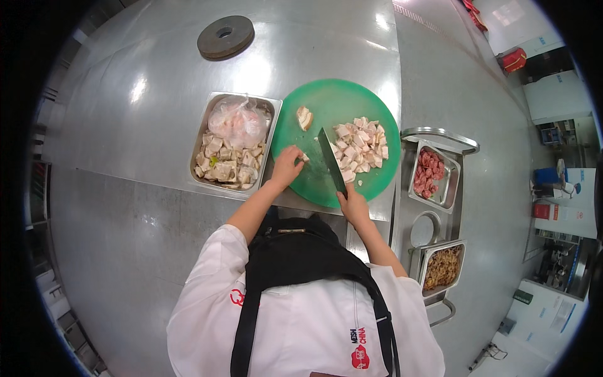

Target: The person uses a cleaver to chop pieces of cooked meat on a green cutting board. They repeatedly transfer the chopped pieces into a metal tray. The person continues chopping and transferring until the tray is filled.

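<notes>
My right hand (353,205) grips the handle of a cleaver (332,160), whose blade lies over a round green cutting board (311,186). Right of the blade is a heap of diced pale meat (360,143). My left hand (288,165) is at the board's left side, its fingertips at a small pale piece (305,157); whether they grip it is hard to tell. Above it on the board lies a larger chunk of meat (305,118). A steel pan (194,162) left of the board holds chopped pale meat pieces (226,162) and a tied clear plastic bag (238,121) with pinkish contents.
A thick grey disc with a centre hole (226,36) rests on the steel table (155,94). On a cart at the right are a pan of red meat slices (428,173), a round steel container (425,229) and a pan of brown food (443,267). Another person (567,188) stands far right.
</notes>
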Demonstrator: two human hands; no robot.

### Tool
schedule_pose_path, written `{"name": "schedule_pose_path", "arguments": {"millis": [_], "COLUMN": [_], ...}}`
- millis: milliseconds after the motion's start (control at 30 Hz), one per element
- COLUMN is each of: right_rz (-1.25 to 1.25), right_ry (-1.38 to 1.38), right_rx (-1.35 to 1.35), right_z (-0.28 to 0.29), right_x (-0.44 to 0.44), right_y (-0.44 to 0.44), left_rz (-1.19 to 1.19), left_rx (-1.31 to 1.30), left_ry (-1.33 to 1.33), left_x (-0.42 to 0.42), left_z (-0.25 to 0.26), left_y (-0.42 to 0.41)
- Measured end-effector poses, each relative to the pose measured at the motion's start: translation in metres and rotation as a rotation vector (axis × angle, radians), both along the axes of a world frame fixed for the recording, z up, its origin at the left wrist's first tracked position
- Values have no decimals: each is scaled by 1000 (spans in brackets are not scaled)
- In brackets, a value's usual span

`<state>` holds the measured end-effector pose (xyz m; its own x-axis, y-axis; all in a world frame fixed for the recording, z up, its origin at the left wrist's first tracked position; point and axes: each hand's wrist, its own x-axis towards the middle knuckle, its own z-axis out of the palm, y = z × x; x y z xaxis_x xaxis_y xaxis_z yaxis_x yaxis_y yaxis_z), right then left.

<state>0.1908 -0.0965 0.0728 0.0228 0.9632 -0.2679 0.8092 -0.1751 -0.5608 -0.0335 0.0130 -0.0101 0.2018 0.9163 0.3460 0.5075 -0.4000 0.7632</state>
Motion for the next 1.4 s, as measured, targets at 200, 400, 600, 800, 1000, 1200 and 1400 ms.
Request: {"name": "schedule_pose_path", "arguments": {"millis": [200,400,600,800,1000,1200,1400], "right_rz": [150,226,246,243,107,107,86], "right_ry": [-43,-149,-132,-89,98,1,17], "right_rx": [-19,-93,-159,-184,-447,-31,5], "right_z": [35,45,37,30,47,-43,-49], "right_x": [-6,-10,-13,-14,-19,-30,-44], "right_y": [6,9,30,47,64,44,54], "left_rz": [-3,-11,-57,-83,-83,-77,-46], "left_rx": [14,62,18,3,5,-9,-45], "left_ry": [10,35,57,68,88,77,91], "left_x": [4,3,5,5,5,4,-1], "left_z": [-5,-4,-2,-1,-4,-4,2], "left_y": [1,4,13,20,22,23,22]}}
